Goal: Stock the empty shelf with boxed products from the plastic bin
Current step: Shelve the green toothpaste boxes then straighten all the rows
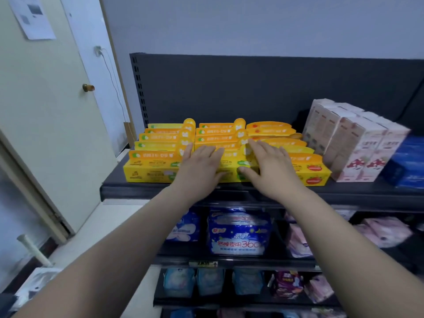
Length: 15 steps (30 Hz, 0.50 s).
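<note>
The yellow boxes [156, 154] stand on the top shelf [137, 191] in three rows that run from the front edge back toward the dark back panel [252, 88]; each box is long and low, with an orange strip along its upper edge; the left row [158, 136] and the middle row [218, 133] carry green marks, and the right row [277, 131] carries red ones; the plastic bin is not in view. The left hand [199, 166] lies flat and relaxed on the front boxes of the middle row, its fingers straight and pointing toward the back, gripping nothing; the right hand [273, 164] lies just beside it over the seam between the middle and right rows, fingers likewise extended and laid on the box tops, the thumb spread out low against the face of a front box; neither hand curls round anything; the two hands are near each other but apart. To the right of the yellow rows, tilted a little and touching the right row at the front, stand tall pink-and-white cartons [351, 143]; beyond them, at the shelf's far right, sit dark blue packs [406, 164]. On the shelf below lies a blue soft pack [238, 235] printed with white clouds, with pink soft packs [385, 230] further right; a lower tier holds more soft packs, too blurred to tell apart. At the left stands a cream door [46, 111] with a brass knob [88, 87] and a sheet of paper [32, 17] stuck near its top; a thin cable [112, 79] hangs down the wall beside it.
</note>
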Motion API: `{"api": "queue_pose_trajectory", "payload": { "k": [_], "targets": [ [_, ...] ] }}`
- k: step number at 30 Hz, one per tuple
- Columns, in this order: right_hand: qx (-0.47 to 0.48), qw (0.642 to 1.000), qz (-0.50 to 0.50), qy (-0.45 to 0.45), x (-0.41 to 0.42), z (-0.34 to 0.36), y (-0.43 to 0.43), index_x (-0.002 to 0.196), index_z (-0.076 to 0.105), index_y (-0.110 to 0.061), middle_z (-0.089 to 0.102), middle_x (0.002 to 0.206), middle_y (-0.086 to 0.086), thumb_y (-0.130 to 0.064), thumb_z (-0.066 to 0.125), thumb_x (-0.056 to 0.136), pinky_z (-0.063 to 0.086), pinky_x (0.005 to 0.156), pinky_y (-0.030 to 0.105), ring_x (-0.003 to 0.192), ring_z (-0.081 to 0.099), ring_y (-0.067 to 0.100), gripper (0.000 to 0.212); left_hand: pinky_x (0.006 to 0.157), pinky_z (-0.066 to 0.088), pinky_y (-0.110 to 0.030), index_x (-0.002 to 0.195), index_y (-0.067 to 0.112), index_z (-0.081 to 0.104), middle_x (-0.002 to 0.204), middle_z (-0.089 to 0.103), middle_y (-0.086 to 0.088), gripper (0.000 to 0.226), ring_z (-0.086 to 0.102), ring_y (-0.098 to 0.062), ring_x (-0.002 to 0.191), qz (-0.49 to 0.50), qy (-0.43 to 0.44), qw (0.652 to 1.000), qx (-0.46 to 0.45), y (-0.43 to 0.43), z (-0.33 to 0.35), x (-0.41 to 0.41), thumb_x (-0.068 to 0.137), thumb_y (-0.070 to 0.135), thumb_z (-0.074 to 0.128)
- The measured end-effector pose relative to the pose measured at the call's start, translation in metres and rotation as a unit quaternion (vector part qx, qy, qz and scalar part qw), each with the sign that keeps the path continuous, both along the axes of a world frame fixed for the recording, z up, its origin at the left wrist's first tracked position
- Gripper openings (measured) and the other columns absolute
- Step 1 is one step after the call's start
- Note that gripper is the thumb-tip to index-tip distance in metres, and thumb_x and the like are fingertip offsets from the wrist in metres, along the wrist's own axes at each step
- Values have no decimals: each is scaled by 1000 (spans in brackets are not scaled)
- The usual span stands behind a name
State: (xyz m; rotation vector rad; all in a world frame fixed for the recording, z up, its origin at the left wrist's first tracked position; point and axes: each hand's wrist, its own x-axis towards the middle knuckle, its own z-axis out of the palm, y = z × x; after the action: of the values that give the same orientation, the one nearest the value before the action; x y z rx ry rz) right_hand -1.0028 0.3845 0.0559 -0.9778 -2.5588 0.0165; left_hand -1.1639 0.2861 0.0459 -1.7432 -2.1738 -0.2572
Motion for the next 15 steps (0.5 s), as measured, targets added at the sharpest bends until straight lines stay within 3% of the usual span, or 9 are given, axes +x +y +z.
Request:
{"api": "queue_pose_trajectory", "payload": {
  "k": [3,6,12,15],
  "targets": [
    [5,999,-25,28,27,9,22,150,23,-25,25,156,7,-59,50,86,9,116,48,143,21,27,78,116,5,-49,145,20,28,143,40,0,61,32,-19,135,-7,-1,1000,9,4,5,2,93,45,48],
    [-25,998,-59,-17,52,8,43,149,24,-24,19,158,7,-61,49,86,9,116,49,144,17,27,77,117,8,-48,146,17,26,148,36,-3,69,27,-21,139,-22,-2,1000,2,17,12,12,91,53,46],
    [-27,997,-43,-51,60,6,47,149,25,-22,22,157,7,-62,37,90,16,115,45,143,21,28,72,118,12,-44,146,19,27,149,37,-1,65,31,-19,138,-44,-51,997,-50,27,11,22,92,49,48],
    [-36,999,-26,-17,60,16,58,149,25,-21,22,157,8,-58,38,92,15,117,47,143,21,27,69,116,18,-44,145,18,31,149,37,-1,64,32,-19,137,-41,-78,996,-29,33,22,18,93,52,45]
  ]
}}
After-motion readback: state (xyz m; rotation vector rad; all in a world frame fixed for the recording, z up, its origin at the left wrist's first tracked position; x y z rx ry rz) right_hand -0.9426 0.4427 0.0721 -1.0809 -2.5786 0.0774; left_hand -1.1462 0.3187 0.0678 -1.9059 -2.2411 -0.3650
